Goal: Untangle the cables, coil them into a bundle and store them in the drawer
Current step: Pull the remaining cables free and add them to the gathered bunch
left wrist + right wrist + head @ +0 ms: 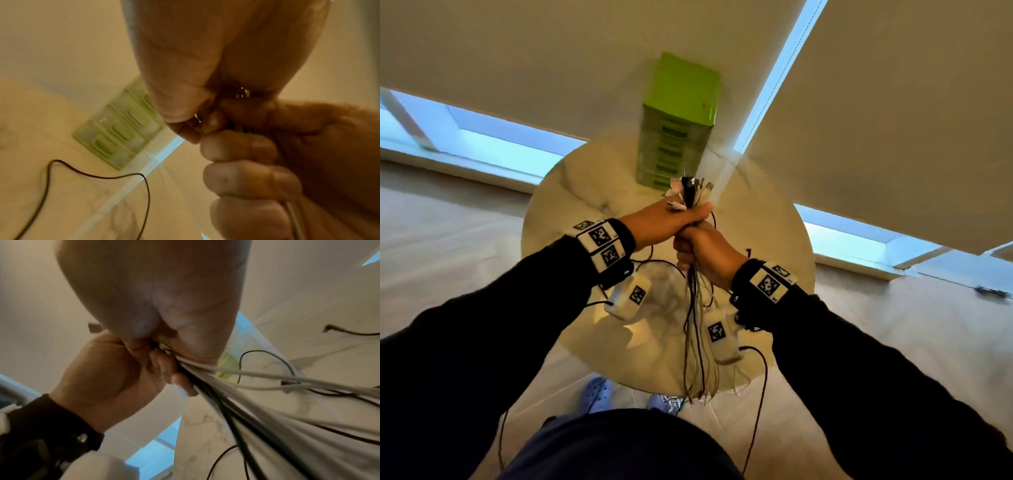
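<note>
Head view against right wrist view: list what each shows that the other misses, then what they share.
Only the head view shows the cables' connector ends fanned above the left hand, the tall green drawer unit whole, and the loose ends hanging past the round table's edge.

Only the right wrist view shows the left hand's fingertips curled round the strands from below.

Both show the left hand and right hand stacked, gripping the cable bundle.

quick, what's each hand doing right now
Left hand: fingers curled round the cables just below the plug ends.
Right hand: fingers curled round the same cables, directly under the left hand.
</note>
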`<act>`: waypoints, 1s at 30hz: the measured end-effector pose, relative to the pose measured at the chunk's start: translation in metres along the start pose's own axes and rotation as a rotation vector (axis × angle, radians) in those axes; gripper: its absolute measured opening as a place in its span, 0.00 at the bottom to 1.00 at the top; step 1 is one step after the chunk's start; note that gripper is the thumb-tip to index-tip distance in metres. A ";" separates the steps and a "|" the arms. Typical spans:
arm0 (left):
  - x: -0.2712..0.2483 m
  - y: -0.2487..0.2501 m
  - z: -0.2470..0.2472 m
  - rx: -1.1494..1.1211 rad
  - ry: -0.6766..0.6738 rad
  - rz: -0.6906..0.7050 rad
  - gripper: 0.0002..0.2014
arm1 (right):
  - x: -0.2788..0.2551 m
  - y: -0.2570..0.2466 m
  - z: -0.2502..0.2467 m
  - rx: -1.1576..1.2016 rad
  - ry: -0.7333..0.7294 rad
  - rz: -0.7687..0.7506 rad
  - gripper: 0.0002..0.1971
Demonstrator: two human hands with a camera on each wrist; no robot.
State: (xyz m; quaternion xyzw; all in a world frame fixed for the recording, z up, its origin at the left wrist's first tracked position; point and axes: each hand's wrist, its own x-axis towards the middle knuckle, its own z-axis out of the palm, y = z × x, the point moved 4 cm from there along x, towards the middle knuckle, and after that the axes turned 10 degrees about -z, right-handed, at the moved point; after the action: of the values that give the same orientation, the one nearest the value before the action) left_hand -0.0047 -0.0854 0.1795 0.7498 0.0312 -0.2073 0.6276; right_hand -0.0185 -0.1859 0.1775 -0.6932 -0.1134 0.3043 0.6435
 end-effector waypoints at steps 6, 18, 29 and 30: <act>-0.048 -0.063 -0.024 -0.491 -0.066 0.037 0.51 | 0.031 -0.041 0.038 0.071 -0.113 -0.022 0.13; -0.094 -0.146 -0.101 -0.003 0.342 -0.290 0.12 | 0.073 -0.075 0.127 0.213 -0.159 -0.078 0.14; -0.126 -0.203 -0.167 0.478 0.586 -0.330 0.13 | 0.067 -0.058 0.160 0.301 -0.239 -0.075 0.15; -0.125 -0.213 -0.155 0.435 0.523 -0.382 0.15 | 0.068 -0.058 0.158 0.284 -0.226 -0.078 0.15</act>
State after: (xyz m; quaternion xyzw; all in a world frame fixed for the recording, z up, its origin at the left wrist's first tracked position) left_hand -0.1420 0.1344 0.0447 0.8735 0.2845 -0.1238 0.3751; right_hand -0.0407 -0.0097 0.2160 -0.5516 -0.1677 0.3679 0.7295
